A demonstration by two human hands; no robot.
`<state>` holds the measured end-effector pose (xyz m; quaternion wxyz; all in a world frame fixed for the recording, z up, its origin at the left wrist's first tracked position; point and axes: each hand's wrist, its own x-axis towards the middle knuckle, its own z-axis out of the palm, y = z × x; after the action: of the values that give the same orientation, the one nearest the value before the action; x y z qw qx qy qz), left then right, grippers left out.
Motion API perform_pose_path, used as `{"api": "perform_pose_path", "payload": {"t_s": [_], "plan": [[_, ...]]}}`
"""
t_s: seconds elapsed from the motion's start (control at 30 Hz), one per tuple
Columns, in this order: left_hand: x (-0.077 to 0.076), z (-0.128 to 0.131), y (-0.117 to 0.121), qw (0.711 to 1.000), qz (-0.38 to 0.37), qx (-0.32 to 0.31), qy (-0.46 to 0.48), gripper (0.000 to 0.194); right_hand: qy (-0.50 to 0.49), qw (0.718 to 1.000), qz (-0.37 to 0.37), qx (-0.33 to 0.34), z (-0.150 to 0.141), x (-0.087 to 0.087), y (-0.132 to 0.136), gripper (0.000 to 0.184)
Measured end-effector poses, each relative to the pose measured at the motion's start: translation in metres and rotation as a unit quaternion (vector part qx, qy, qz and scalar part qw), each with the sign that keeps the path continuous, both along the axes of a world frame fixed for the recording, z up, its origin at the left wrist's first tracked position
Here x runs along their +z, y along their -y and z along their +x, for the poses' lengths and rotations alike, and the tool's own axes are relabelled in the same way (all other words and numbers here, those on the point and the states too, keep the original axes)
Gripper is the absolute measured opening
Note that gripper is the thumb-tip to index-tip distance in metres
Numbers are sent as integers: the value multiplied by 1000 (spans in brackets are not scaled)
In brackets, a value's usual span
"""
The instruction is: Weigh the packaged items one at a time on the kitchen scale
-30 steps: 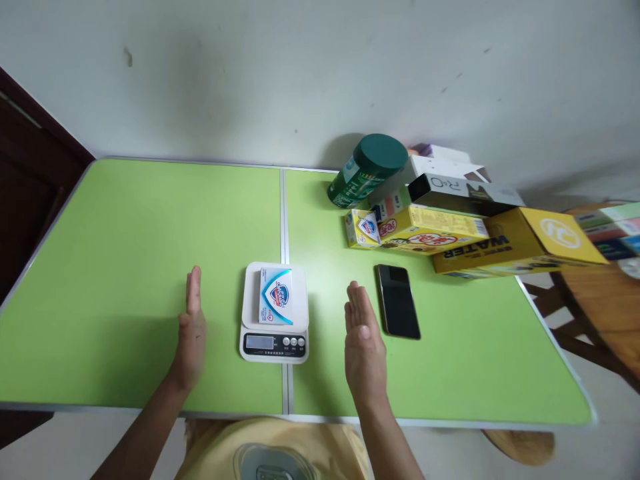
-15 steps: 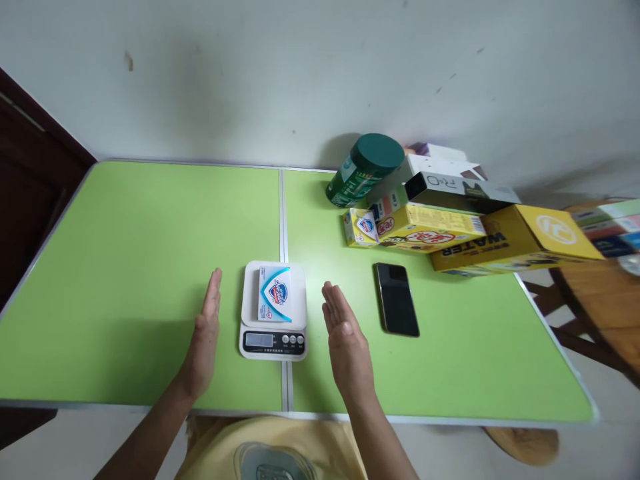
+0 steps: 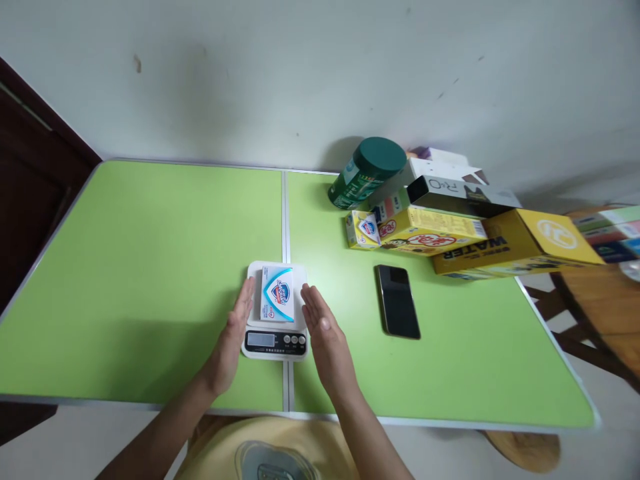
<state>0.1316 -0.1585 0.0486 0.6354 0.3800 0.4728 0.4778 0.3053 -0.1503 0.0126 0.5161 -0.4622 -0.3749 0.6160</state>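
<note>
A white and blue soap box (image 3: pixel 277 295) lies flat on the plate of a white kitchen scale (image 3: pixel 253 313). The scale's display (image 3: pixel 261 339) shows no digits I can make out. My left hand (image 3: pixel 229 347) is upright at the scale's left edge, fingers stretched out and holding nothing. On the opposite side, my right hand (image 3: pixel 329 343) has its fingers straight too, palm toward the scale. Both hands flank the soap box, with a gap between each of them and the box. Whether they touch the scale's edges I cannot tell.
A black phone (image 3: pixel 398 301) lies right of the scale on the green table (image 3: pixel 150 253). Farther back stand a green canister (image 3: pixel 367 172), a small yellow soap box (image 3: pixel 363 230), a long yellow box (image 3: pixel 434 232) and a larger yellow carton (image 3: pixel 510 243). Behind is a wall (image 3: pixel 250 73).
Both hands have moved inward, the left one to the right and the right one to the left, closer to the scale. The soap box and scale stay in place.
</note>
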Motion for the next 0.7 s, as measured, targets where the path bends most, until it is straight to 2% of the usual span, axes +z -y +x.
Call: {"api": "perform_pose_path", "payload": {"t_s": [0.27,0.37,0.47,0.6,0.7], "plan": [[-14,18,-4,999,-7,-10,34,64,22,1000,-18,13,-16,-14,-4,55],[-18,28,-1,998,-6,9,63,66,78,996,-12,31,-21,-7,-6,62],[-15,30,0,996,6,42,85,67,121,990,29,64,-25,12,-16,63],[-7,14,-24,990,35,100,97,70,143,975,97,142,-43,38,-58,66],[-9,-8,-61,979,67,166,93,73,136,967,88,198,-74,42,-108,73]]}}
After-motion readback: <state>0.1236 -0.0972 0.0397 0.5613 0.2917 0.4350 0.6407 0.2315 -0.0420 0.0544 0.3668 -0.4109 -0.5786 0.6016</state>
